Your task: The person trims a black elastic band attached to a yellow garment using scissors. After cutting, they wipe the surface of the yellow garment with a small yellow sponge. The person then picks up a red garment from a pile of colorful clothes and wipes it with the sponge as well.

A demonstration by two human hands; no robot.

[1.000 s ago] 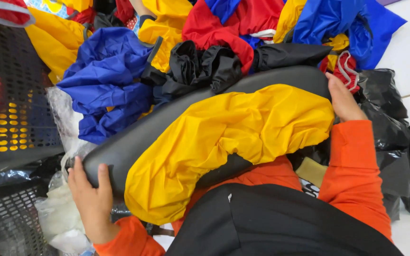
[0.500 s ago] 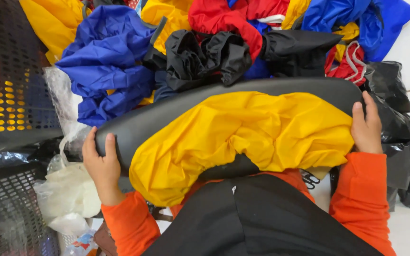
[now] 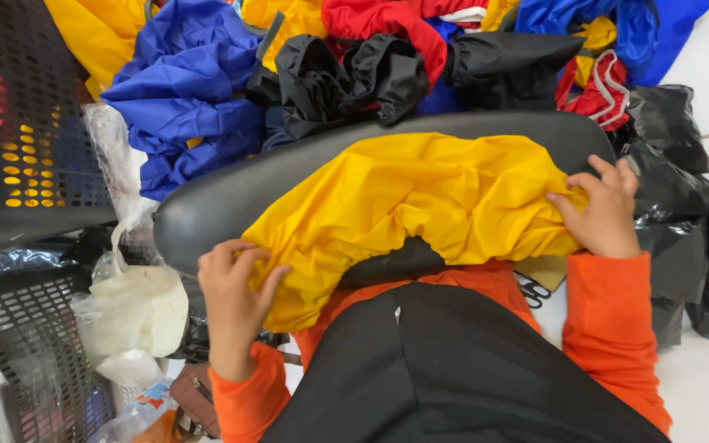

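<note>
A crumpled yellow garment lies across a dark grey padded board resting on my lap. My left hand pinches the garment's left edge at the board's near left end. My right hand grips the fabric's right edge at the board's right end. Both arms wear orange sleeves. The middle of the garment's near edge curves up, showing the board beneath it.
A heap of blue, black, red and yellow garments lies beyond the board. Black perforated baskets stand at the left, with clear plastic bags below. Black plastic bags lie at the right on a white floor.
Both hands have moved from the board's ends onto the yellow garment's edges and taken hold of the fabric. The garment now lies flatter and more spread across the board.
</note>
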